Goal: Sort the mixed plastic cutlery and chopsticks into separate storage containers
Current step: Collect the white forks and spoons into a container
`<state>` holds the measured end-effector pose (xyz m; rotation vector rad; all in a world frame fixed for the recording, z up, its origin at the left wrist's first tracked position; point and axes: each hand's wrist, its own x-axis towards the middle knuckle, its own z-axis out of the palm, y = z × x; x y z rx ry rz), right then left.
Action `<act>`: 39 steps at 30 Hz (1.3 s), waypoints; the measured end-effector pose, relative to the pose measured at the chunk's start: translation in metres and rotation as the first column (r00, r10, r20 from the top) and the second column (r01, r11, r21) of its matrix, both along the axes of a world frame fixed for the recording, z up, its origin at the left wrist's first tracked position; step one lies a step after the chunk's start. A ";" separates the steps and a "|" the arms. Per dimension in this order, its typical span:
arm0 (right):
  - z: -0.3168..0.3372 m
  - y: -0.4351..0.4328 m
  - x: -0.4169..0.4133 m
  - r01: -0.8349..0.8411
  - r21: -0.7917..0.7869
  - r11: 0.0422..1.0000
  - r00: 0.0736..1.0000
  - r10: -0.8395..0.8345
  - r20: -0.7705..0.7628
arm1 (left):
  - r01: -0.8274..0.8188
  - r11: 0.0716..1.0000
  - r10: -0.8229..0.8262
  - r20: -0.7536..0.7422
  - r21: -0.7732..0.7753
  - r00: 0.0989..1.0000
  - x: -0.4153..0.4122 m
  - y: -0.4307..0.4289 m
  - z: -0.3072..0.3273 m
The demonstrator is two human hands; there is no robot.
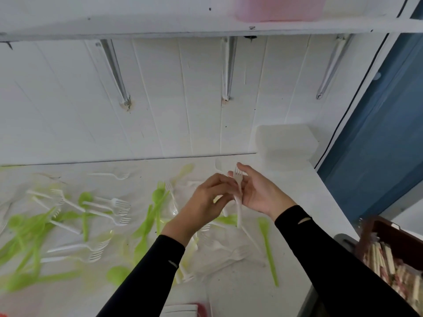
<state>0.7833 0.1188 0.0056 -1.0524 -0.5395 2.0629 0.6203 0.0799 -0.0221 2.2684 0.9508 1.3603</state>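
One white plastic fork (239, 207) (tines up) held by left hand (201, 203), right hand (259, 192).

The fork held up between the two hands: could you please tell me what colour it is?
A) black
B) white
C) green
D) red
B: the fork, pinched between the left hand and the right hand, is white, unlike the green spoons lying on the table.
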 end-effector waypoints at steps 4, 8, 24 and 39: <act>-0.002 -0.001 0.003 -0.048 0.060 0.997 0.995 0.043 0.090 | 0.069 0.997 -0.067 -0.135 0.014 0.989 0.005 -0.004 -0.001; 0.003 -0.006 -0.003 -0.132 0.189 0.973 0.971 0.089 0.223 | -0.171 0.922 0.260 0.230 -0.348 0.938 0.005 -0.013 0.021; -0.014 -0.017 -0.006 -0.561 0.306 0.769 0.577 0.099 0.810 | -0.081 0.780 0.495 0.533 -0.620 0.686 -0.015 -0.004 0.035; -0.063 -0.021 -0.022 -0.902 -0.007 0.432 -0.125 -0.246 0.961 | -0.630 0.580 0.360 -0.532 -0.516 0.766 -0.059 -0.003 -0.022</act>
